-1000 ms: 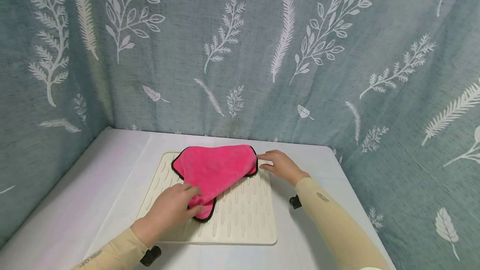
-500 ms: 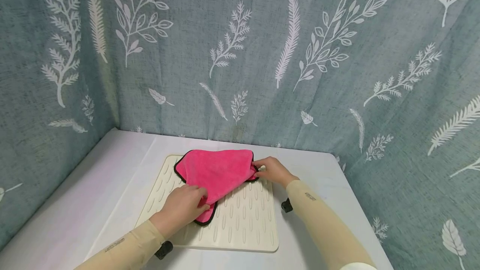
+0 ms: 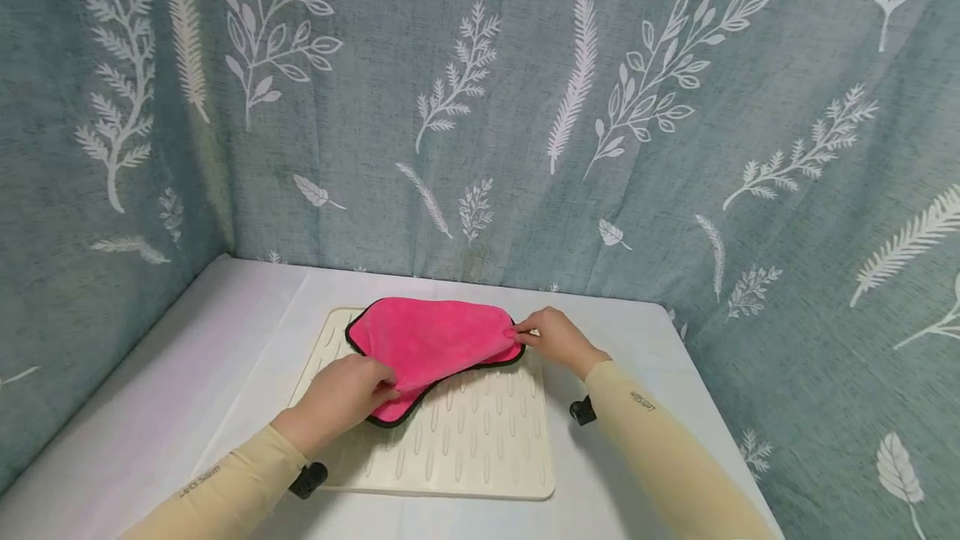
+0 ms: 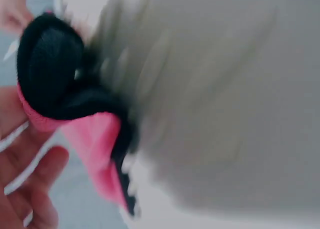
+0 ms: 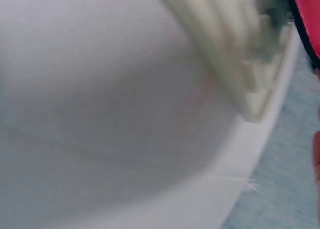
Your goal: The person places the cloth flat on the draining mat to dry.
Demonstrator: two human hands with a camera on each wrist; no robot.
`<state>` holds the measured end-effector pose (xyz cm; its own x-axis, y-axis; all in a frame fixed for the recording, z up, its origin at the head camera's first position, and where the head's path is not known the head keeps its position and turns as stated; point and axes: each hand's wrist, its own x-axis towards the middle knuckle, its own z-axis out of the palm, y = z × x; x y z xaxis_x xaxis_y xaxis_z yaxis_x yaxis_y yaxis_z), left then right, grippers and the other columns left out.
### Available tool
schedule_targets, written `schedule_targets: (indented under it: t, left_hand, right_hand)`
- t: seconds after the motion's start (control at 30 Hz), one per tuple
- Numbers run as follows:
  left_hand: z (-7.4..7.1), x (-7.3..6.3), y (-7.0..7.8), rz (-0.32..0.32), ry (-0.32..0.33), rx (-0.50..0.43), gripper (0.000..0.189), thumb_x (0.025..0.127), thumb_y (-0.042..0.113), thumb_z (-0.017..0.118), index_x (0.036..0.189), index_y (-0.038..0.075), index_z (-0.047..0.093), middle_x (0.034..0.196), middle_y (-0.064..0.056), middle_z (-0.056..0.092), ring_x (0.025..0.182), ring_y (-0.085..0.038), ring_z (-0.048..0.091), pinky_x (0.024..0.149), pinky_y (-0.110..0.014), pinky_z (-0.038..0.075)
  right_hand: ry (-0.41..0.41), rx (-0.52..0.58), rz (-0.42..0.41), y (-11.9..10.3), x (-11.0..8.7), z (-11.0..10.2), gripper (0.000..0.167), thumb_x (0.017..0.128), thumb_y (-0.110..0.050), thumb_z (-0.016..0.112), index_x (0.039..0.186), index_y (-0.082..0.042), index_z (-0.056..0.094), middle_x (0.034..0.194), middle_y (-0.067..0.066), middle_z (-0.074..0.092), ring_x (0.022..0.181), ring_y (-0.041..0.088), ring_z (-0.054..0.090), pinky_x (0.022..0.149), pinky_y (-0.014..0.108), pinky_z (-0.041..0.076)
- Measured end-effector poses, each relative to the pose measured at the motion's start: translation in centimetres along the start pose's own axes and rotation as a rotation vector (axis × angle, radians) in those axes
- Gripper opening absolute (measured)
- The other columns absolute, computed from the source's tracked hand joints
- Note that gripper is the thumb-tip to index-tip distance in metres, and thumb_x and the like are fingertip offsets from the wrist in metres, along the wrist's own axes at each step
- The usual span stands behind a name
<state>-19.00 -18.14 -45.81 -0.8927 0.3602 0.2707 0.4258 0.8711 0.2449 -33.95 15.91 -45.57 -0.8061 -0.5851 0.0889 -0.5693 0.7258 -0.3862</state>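
A pink towel (image 3: 435, 332) with black edging lies partly folded over the cream ribbed mat (image 3: 480, 440). My left hand (image 3: 341, 394) pinches the towel by its near left edge. In the left wrist view the towel (image 4: 95, 144) hangs from my left hand (image 4: 25, 164), its dark edge curled up off the mat. At the far right corner, my right hand (image 3: 558, 338) pinches the towel between thumb and fingers. Only a sliver of the towel (image 5: 309, 19) enters the right wrist view, at the upper right.
The mat sits on a white-covered table (image 3: 225, 373). A blue-grey curtain (image 3: 360, 148) with white leaf prints stands behind the table and along both sides.
My right hand has moved left onto the towel's corner and now grips it. My left hand has gripped the near edge, and the towel's near side has spread and lifted slightly.
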Motion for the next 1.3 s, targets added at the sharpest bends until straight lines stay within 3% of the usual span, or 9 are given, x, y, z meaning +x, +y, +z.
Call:
schedule_targets:
  t: [0.13,0.27,0.43,0.57,0.8,0.93,1.03,1.13,1.3]
  left_hand:
    - [-2.4,0.1,-1.9,0.081,-0.05,-0.062,0.01,0.08,0.022,0.084,0.087,0.019,0.078,0.074,0.017,0.063,0.065,-0.003,0.055,0.063,-0.027,0.049]
    - [-4.3,-0.1,-3.6,0.207,-0.111,-0.09,0.008,0.081,0.019,0.083,0.086,0.022,0.077,0.07,0.021,0.056,0.062,0.002,0.048,0.061,-0.024,0.047]
    - [-5.8,-0.8,-4.8,0.361,-0.214,-0.12,0.01,0.081,0.019,0.083,0.08,0.026,0.076,0.068,0.025,0.052,0.062,0.004,0.046,0.059,-0.022,0.045]
    - [-6.3,-1.7,-5.1,0.409,-0.329,-0.157,0.022,0.079,0.019,0.084,0.069,0.029,0.068,0.061,0.024,0.044,0.059,0.003,0.038,0.055,-0.02,0.038]
    - [-4.8,-3.1,-5.3,0.393,-0.391,-0.113,0.023,0.077,0.019,0.086,0.066,0.029,0.068,0.061,0.026,0.045,0.058,0.004,0.038,0.054,-0.019,0.038]
    - [-5.2,-2.8,-5.7,0.319,-0.417,-0.157,0.012,0.078,0.028,0.085,0.083,0.023,0.076,0.076,0.024,0.058,0.069,0.0,0.052,0.064,-0.025,0.049]
    - [-6.3,-2.0,-6.6,0.226,-0.366,-0.164,0.035,0.08,0.037,0.083,0.107,0.016,0.076,0.098,0.012,0.067,0.089,-0.011,0.063,0.078,-0.035,0.054]
    - [-7.1,-0.9,-8.0,0.149,-0.262,-0.161,0.047,0.082,0.039,0.08,0.121,0.013,0.071,0.113,0.002,0.066,0.102,-0.021,0.062,0.084,-0.041,0.053]
    - [-6.6,1.6,-10.4,0.077,-0.159,-0.194,0.05,0.085,0.031,0.08,0.129,0.011,0.066,0.123,-0.003,0.064,0.109,-0.026,0.06,0.089,-0.046,0.051]
  right_hand:
    - [-0.007,0.084,0.099,-1.4,-2.4,-1.9,0.02,0.093,-0.029,0.072,0.108,-0.019,0.078,0.099,-0.009,0.073,0.094,0.011,0.066,0.079,0.033,0.053]
    - [-0.049,0.142,0.14,-3.8,-5.7,-3.0,0.018,0.092,-0.032,0.072,0.106,-0.023,0.079,0.091,-0.014,0.072,0.078,0.01,0.061,0.067,0.032,0.05]
    - [-0.096,0.186,0.101,-6.9,-9.9,-2.7,0.016,0.091,-0.03,0.073,0.103,-0.021,0.079,0.086,-0.017,0.07,0.067,0.01,0.055,0.058,0.029,0.047]
    - [-0.137,0.228,0.067,-9.0,-12.1,-0.8,0.014,0.089,-0.029,0.075,0.099,-0.02,0.08,0.083,-0.02,0.07,0.067,0.005,0.056,0.057,0.025,0.047]
    - [-0.19,0.259,0.045,-10.2,-13.3,2.5,0.013,0.085,-0.025,0.079,0.095,-0.016,0.081,0.081,-0.019,0.07,0.067,-0.003,0.056,0.059,0.02,0.048]
    - [-0.216,0.253,0.031,-9.5,-12.6,1.5,0.026,0.086,-0.031,0.079,0.107,-0.016,0.078,0.091,-0.017,0.071,0.078,0.001,0.061,0.067,0.023,0.05]
    - [-0.14,0.255,-0.012,-8.3,-11.4,-0.5,0.036,0.088,-0.035,0.077,0.118,-0.016,0.074,0.105,-0.009,0.071,0.095,0.01,0.064,0.079,0.034,0.052]
    - [-0.012,0.258,-0.053,-6.9,-9.4,-2.2,0.039,0.089,-0.035,0.075,0.124,-0.018,0.07,0.117,-0.005,0.069,0.107,0.018,0.063,0.086,0.046,0.051]
    - [0.033,0.209,-0.039,-4.7,-4.7,-2.8,0.041,0.091,-0.037,0.073,0.129,-0.023,0.067,0.124,-0.01,0.065,0.119,0.015,0.057,0.094,0.043,0.049]
